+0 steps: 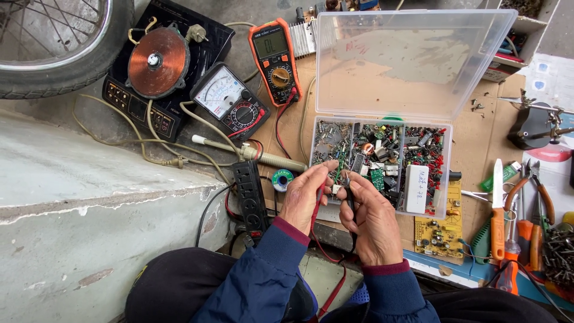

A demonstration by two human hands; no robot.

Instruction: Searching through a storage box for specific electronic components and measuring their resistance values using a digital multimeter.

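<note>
Two hands, two meter probes, small part at the near edge of the parts box.

Clear compartment box (382,164), lid up, sits mid-surface on cardboard, full of mixed components. Orange digital multimeter (275,54) and analogue meter (230,101) lie toward the far left. Left hand (305,194) closed around the red probe (318,203); right hand (373,224) closed around the black probe (350,200). Tips meet at a tiny component (337,189), pinched between the fingertips, just before the box's near left corner.
</note>
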